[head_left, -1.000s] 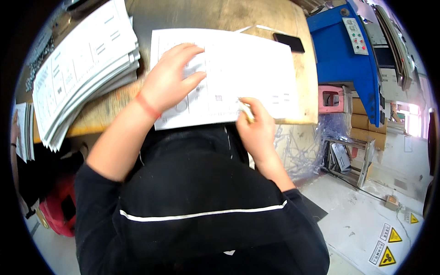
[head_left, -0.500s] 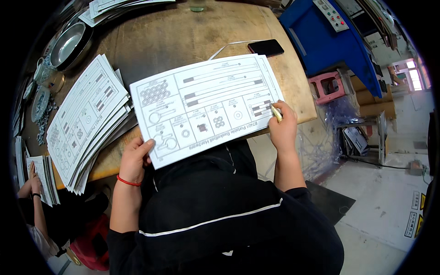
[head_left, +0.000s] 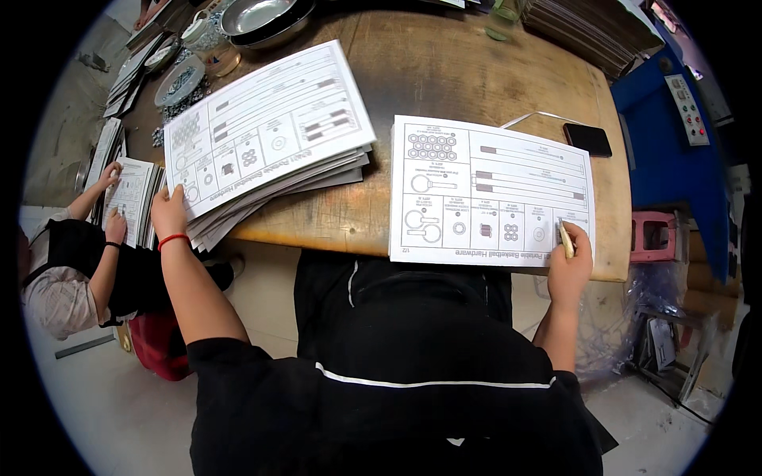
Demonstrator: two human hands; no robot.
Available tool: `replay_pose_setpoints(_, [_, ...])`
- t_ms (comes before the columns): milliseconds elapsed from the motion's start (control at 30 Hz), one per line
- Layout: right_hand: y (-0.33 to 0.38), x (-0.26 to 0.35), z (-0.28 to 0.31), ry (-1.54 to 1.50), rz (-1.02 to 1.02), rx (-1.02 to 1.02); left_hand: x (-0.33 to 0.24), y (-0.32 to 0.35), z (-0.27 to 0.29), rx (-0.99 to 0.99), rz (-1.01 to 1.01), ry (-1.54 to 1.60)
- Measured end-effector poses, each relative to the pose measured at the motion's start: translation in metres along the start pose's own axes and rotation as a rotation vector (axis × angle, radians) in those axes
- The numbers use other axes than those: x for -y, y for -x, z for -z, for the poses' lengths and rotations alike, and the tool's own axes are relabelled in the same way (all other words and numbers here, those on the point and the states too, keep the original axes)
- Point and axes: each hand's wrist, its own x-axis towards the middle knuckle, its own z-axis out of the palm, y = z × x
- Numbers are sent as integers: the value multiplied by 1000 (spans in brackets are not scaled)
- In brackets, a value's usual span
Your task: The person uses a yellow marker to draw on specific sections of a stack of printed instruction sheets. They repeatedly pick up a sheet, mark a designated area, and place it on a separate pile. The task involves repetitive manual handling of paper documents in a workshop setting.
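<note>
My left hand [head_left: 175, 216] pinches the near left corner of the top printed sheet [head_left: 266, 115], which bears line drawings of hardware parts. That sheet lies tilted over an uneven pile of similar sheets [head_left: 305, 189] on my left. In front of me, a second stack of printed sheets [head_left: 444, 178] rests flat at the table's near edge. My right hand [head_left: 571, 268] is at this stack's near right corner, its fingers closed around a slim pale-yellow pen-like tool [head_left: 567, 239]. The tool's exact kind is unclear.
A black phone [head_left: 587, 140] lies on the wooden table [head_left: 429, 71] at right. Metal bowls [head_left: 258, 17] and a tub of small metal parts [head_left: 179, 82] stand far left. At left, a co-worker's hands [head_left: 115, 226] handle sheets. A blue machine [head_left: 675, 159] and pink stool [head_left: 657, 236] are right.
My left hand has let go of the front sheets and moved left to the pile's top sheet. The front stack now lies flat on the table. The view has shifted.
</note>
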Motion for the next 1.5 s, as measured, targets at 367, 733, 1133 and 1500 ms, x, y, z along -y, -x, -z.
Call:
replay_pose_setpoints(367, [21, 69, -34, -137, 75, 272, -222, 242, -95, 438, -1186, 385])
replay_pose_setpoints(733, [39, 68, -50, 2, 131, 236, -241, 312, -146, 632, -1257, 9])
replay_pose_setpoints(1133, [51, 78, -47, 250, 192, 297, -244, 315, -149, 634, -1231, 48])
replay_pose_setpoints(1500, [37, 81, -53, 93, 190, 297, -245, 314, -148, 615, -1227, 68])
